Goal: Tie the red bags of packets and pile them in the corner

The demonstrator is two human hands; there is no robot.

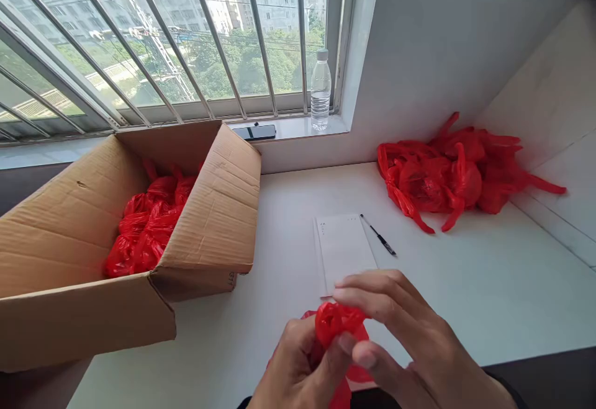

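A red plastic bag (338, 322) is bunched up at the near edge of the white table. My left hand (302, 365) is closed around its gathered top, thumb pressed on the twisted plastic. Part of the bag hangs below, partly hidden by my fingers. Just to the right, my right hand (400, 328) has its fingers spread, with the fingertips over the bunched plastic; whether they touch it I cannot tell. Beyond the hands lies a white notepad (347, 244) with a few small marks, and a black pen (379, 236) rests at its right.
An open cardboard box (209, 210) at the left holds several knotted red bags (153, 229). More red bags (437, 176) are heaped at the back right against the wall. A water bottle (320, 92) and a phone (255, 132) are on the sill of the barred window.
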